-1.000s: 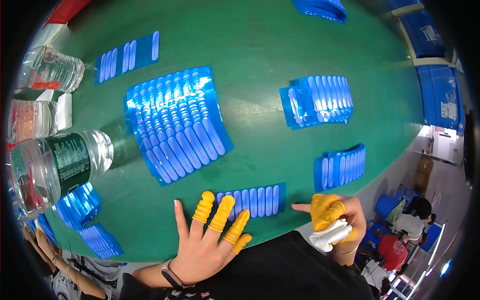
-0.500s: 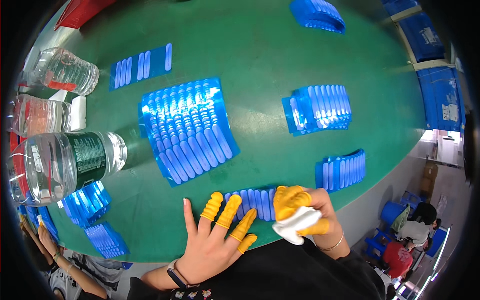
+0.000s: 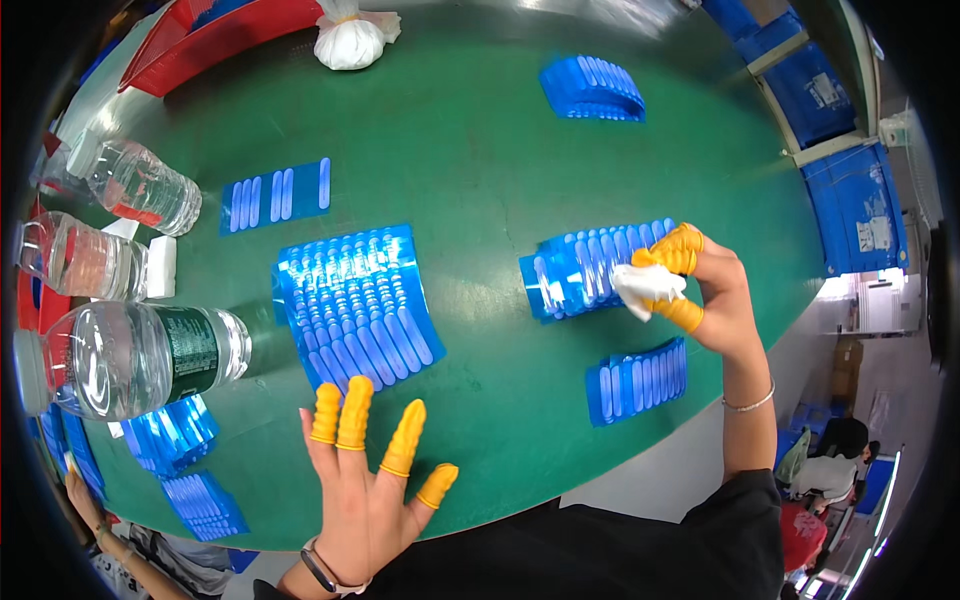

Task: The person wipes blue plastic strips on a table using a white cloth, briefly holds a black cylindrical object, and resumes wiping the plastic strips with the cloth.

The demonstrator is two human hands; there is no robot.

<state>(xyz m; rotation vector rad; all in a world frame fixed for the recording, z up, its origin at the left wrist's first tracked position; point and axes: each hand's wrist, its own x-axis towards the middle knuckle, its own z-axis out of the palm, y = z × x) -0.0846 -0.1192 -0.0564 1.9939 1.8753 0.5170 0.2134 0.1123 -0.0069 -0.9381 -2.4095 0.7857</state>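
Note:
My left hand (image 3: pixel 365 500) is spread open over the front of the table, with yellow finger cots on several fingers and nothing held. Its fingertips are just below a large stack of blue film sheets (image 3: pixel 355 300) carrying rows of pale blue oblong strips. My right hand (image 3: pixel 715 290), also in yellow finger cots, pinches a crumpled white cloth (image 3: pixel 648 288) between thumb and fingers. It is at the right end of a smaller pile of blue film sheets (image 3: pixel 580 270), partly covering it. Whether those fingers also touch the top sheet is hidden.
One blue sheet with gaps (image 3: pixel 275 197) lies far left. More piles sit at right (image 3: pixel 640 382), far right (image 3: pixel 595 88) and near left (image 3: pixel 205 505). Water bottles (image 3: pixel 130 360) line the left edge. Behind are a red bin (image 3: pixel 215 45) and white bag (image 3: pixel 350 42). Another person's arm (image 3: pixel 125 555) shows lower left.
My right hand has moved away and rightward with the cloth, to the smaller pile. My left hand has shifted left. The blue sheet between my hands no longer lies at the front edge.

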